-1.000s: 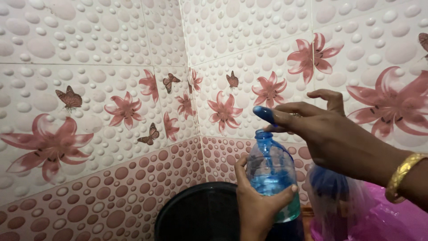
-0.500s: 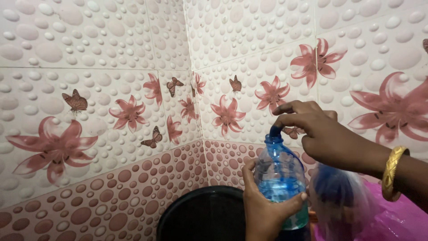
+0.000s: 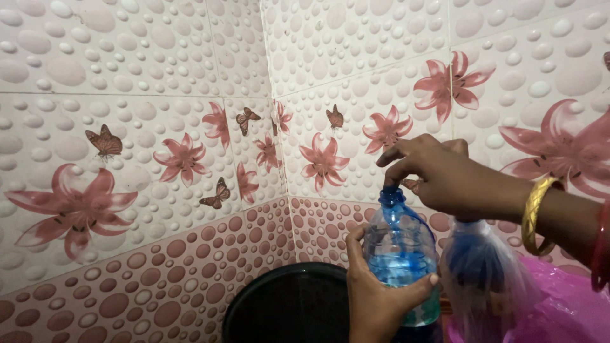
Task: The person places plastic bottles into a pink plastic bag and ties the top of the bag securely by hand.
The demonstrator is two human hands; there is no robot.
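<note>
- Since the earlier frames the right hand point(image 3: 445, 178) has come down from above the bottle's mouth, where it held the blue cap clear of the neck, and its fingertips are now bunched tight on the top of the neck; the cap itself is hidden under them.
- The clear blue plastic bottle point(image 3: 400, 251) stands upright in the lower right-centre of the frame, with blue liquid showing in its lower half.
- The left hand point(image 3: 378, 295) comes up from the bottom edge and grips the bottle's body, thumb on the left side and fingers wrapped round the right side.
- The right hand reaches in from the right edge, its fingers narrow and pinched together over the bottle's mouth; a gold bangle point(image 3: 537, 213) sits on that wrist.
- Just right of the bottle, touching or nearly touching it, is a clear plastic bag point(image 3: 486, 279) with something dark blue inside, and a pink plastic bag point(image 3: 562, 311) fills the lower right corner.
- A black round bucket point(image 3: 286, 305) sits at bottom centre, left of the bottle and below it.
- Behind everything is a tiled wall corner point(image 3: 159, 95), pale with raised bubbles, pink flowers and brown butterflies, and a band of reddish dots low down.
</note>
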